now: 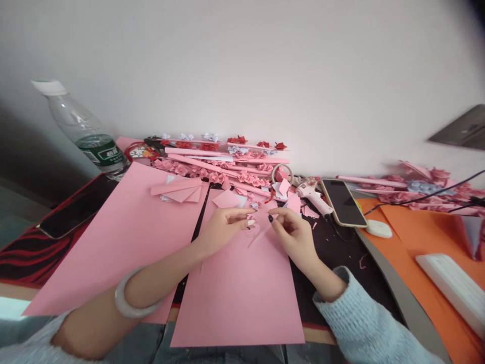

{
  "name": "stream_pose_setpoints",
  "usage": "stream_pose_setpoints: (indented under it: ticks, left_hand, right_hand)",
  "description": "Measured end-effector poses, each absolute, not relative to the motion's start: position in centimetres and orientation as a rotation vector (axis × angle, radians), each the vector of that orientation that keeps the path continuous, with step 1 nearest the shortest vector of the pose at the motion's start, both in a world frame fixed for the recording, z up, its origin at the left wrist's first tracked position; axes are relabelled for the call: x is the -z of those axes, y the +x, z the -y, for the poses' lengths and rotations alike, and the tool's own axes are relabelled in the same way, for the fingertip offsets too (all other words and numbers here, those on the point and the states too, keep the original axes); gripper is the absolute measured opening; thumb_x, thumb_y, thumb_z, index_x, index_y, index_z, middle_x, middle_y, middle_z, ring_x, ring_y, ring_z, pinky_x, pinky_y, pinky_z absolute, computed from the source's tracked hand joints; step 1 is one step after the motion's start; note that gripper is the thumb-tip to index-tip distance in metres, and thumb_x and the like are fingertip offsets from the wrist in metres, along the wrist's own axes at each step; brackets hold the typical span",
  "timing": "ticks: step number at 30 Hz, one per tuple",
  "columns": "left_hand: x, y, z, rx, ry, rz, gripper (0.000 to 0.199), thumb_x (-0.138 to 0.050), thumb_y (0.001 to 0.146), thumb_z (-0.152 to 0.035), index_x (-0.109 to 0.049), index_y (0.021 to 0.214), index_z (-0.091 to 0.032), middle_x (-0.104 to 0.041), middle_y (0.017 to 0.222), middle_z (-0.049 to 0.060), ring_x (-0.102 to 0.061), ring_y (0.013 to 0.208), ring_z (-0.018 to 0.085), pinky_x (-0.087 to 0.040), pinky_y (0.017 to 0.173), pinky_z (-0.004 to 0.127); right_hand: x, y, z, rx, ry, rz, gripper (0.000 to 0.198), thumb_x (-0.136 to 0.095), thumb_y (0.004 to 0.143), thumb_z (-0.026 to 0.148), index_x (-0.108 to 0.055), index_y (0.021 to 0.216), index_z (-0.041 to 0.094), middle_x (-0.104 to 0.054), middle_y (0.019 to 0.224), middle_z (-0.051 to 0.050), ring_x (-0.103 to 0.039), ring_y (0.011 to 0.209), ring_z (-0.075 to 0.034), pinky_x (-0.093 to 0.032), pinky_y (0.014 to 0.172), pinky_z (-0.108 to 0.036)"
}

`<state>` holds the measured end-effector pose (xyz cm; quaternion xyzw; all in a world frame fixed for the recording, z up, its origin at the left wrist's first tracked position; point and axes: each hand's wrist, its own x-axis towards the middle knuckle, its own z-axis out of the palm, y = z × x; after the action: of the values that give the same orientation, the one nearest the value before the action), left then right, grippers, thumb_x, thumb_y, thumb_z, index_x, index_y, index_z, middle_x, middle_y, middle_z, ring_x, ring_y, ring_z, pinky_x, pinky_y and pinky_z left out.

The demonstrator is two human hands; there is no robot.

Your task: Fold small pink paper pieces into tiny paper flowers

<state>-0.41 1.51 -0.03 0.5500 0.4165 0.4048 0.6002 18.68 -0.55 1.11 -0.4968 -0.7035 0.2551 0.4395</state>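
Holding a small pink paper piece at the centre of the clock, above a pink sheet stretching toward six. Pinching it with the left hand, thumb and forefinger closed on it, arm coming from between seven and eight. Keeping the right hand just beside it at four, thumb and forefinger tips drawn close together; cannot tell whether gripping anything. Showing just below, between both hands, a thin pink strip. Farther out, lying at nine, a second pink sheet; resting on it at ten, folded pink papers. Leaning beyond, also at ten, a plastic bottle. Spread from eleven to twelve, paper flowers. Set at one, a tape roll; at two, a glue gun; close to three, a smartphone.
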Motion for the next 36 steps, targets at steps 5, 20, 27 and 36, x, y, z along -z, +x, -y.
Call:
stream_pose_setpoints:
  ticks: [5, 20, 27, 36]
  left_hand:
    - [-0.1, -0.4, -1.6, -0.994, 1.363, -1.015, 0.018, -0.066, 0.07, -0.023, -0.062, 0.085, -0.015, -0.067, 0.086, 0.006, -0.064, 0.086, 0.019, -0.048, 0.082, 0.034]
    - [-0.2, -0.7, -1.7, -1.003, 1.444, -1.037, 0.021, -0.064, 0.073, -0.024, -0.068, 0.091, -0.015, -0.07, 0.096, 0.007, -0.064, 0.092, 0.022, -0.047, 0.087, 0.035]
    - [-0.7, -0.7, -1.5, -1.015, 1.461, -1.099, 0.025, -0.066, 0.071, -0.025, -0.071, 0.094, -0.016, -0.07, 0.1, 0.006, -0.063, 0.098, 0.023, -0.047, 0.091, 0.034]
    - [-1.6, -0.8, -1.4, -1.051, 1.381, -1.148, 0.027, -0.067, 0.071, -0.025, -0.07, 0.096, -0.017, -0.068, 0.106, 0.006, -0.061, 0.101, 0.025, -0.047, 0.091, 0.036]
  right_hand:
    - [-1.2, 19.2, 0.2, -0.389, -1.292, 1.855, 0.022, -0.047, 0.081, 0.015, -0.058, 0.1, 0.018, -0.045, 0.058, 0.005, -0.042, 0.049, -0.009, -0.035, 0.049, -0.021]
    - [-1.3, 25.6, -4.3, 0.335, -2.221, 1.554, 0.046, -0.053, 0.073, 0.03, -0.046, 0.116, 0.014, -0.046, 0.112, -0.017, -0.044, 0.1, -0.035, -0.037, 0.076, -0.048]
    - [-1.2, 26.3, -5.2, 0.161, -2.382, 1.531, 0.052, -0.051, 0.073, 0.03, -0.042, 0.121, 0.013, -0.048, 0.112, -0.018, -0.048, 0.102, -0.034, -0.037, 0.079, -0.049]
    - [-1.4, 26.5, -5.6, 0.165, -2.349, 1.544, 0.046, -0.047, 0.075, 0.032, -0.049, 0.116, 0.013, -0.055, 0.106, -0.016, -0.052, 0.097, -0.032, -0.039, 0.077, -0.045]
